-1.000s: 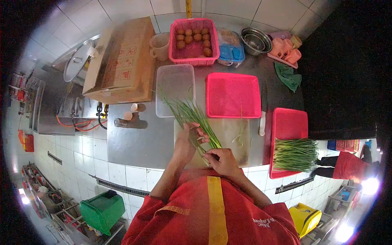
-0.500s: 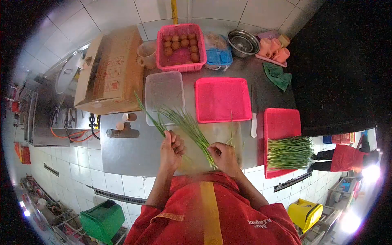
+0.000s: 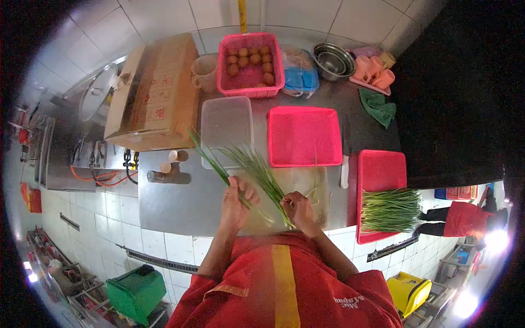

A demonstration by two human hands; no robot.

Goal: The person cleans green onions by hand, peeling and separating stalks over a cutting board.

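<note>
The left hand pinches slender green stalks, the right hand a fuller green bunch, whose fanned tips could cause tangling.

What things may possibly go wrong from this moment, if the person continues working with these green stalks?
Some thin stalks might slip or get mixed: the left hand and right hand hold separate bunches, with loose ends fanned out.
The greens in the red tray stick out past its right side, so a bump could spill some.
The knife lies beside the pink tray; a careless reach rightward might touch it.
</note>
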